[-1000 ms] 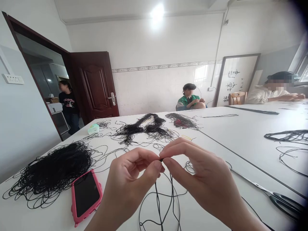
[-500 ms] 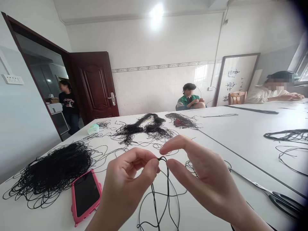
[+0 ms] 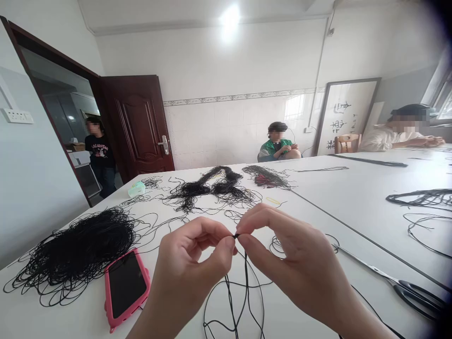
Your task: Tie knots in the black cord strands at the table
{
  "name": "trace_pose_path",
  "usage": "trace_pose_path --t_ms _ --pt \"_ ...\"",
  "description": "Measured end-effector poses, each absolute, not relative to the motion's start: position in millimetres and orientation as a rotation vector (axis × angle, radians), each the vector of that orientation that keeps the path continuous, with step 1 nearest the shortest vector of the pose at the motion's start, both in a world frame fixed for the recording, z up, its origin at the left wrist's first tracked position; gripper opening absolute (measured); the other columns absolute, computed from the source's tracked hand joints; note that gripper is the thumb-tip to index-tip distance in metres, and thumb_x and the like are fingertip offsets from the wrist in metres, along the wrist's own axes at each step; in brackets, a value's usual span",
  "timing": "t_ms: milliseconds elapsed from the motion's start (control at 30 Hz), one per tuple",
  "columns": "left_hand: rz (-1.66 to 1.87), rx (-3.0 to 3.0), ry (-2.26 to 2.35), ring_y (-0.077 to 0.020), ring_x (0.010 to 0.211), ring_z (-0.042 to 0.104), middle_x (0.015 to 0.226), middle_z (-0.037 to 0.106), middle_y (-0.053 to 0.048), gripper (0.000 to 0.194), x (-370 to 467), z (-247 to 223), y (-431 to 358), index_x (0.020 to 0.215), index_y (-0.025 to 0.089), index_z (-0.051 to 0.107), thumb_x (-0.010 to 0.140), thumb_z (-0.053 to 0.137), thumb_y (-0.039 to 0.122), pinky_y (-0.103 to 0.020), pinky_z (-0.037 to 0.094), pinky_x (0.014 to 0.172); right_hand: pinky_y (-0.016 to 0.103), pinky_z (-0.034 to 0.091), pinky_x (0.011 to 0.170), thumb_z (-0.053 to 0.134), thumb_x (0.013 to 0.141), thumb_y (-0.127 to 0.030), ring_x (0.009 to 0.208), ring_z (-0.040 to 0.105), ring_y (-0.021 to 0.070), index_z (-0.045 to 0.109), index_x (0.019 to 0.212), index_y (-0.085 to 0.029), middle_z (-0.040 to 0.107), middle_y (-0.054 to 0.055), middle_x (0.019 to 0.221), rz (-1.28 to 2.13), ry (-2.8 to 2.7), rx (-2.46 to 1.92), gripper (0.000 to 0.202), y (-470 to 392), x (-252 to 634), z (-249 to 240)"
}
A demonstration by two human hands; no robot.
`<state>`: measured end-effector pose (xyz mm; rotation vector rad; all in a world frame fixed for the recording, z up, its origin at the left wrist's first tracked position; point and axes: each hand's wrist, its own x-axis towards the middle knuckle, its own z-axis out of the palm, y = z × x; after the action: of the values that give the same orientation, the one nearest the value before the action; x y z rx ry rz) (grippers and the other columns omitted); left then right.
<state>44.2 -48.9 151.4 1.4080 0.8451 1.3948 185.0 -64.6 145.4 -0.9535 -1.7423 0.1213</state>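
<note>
Both hands pinch one black cord (image 3: 243,278) at the centre of the frame: the left hand (image 3: 190,268) nips it between thumb and forefinger, and the right hand (image 3: 300,263) closes its grip on the same spot from the other side, fingertips nearly touching. A small knot or loop shows between them. From there the cord hangs in loose strands down to the white bench (image 3: 353,197) at the lower middle.

Lower left lies a phone (image 3: 126,288) in a pink case, screen up, just beside a big heap of black cord (image 3: 77,249). Scissors (image 3: 402,285) lie at the lower right. Further back, mid-frame, more cord bundles (image 3: 212,188) are spread out. Three other people sit or stand in the background, well apart from the hands.
</note>
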Motion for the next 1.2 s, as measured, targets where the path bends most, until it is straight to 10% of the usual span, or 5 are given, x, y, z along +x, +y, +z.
trace_pose_path --t_ms 867,1067,1200 --pt "1.311 1.492 0.872 -0.0053 0.061 0.054 0.062 0.059 0.005 0.005 39.8 150.5 -44.3 0.065 0.020 0.064 0.069 0.066 0.022 -0.011 0.044 0.056 0.015 0.041 0.057 0.055 0.081 -0.011 0.064 0.053 0.0037 0.054 0.073 -0.022 0.058 -0.010 0.068 0.019 -1.710 -0.958 0.014 -61.7 180.4 141.6" --pt "1.633 1.489 0.811 -0.0102 0.078 0.055 0.066 0.057 0.004 0.019 26.7 141.6 -26.7 0.068 0.023 0.058 0.078 0.045 0.012 -0.021 0.044 0.080 0.013 0.038 0.049 0.053 0.080 -0.010 0.060 0.050 0.0043 0.053 0.071 -0.022 0.056 -0.009 0.065 0.031 -1.683 -1.003 0.015 -62.5 179.4 143.5" --pt "1.476 1.563 0.703 -0.0141 0.072 0.051 0.062 0.055 0.001 0.032 19.7 142.3 -23.9 0.077 0.023 0.062 0.086 0.038 0.041 -0.028 0.040 0.081 0.013 0.037 0.045 0.053 0.081 -0.012 0.061 0.050 0.0057 0.053 0.072 -0.023 0.055 -0.008 0.065 0.074 -1.670 -1.027 0.014 -62.2 178.9 142.9"
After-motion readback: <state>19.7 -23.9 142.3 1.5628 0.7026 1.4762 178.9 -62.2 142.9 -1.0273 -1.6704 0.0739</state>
